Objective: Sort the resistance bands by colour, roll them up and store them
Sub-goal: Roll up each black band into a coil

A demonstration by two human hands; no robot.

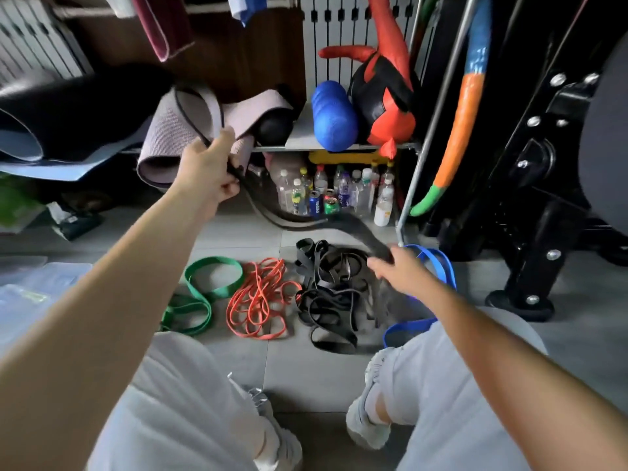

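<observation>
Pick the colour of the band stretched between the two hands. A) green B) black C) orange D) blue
B: the black band runs from the left hand down to the right hand, both gripping it; the green bands, orange bands and blue band lie on the floor.

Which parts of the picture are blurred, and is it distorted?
Head view: the black band stretched between the left hand and right hand is motion-blurred; the orange bands look sharp; wide-angle distortion bends lines near the edges.
</observation>
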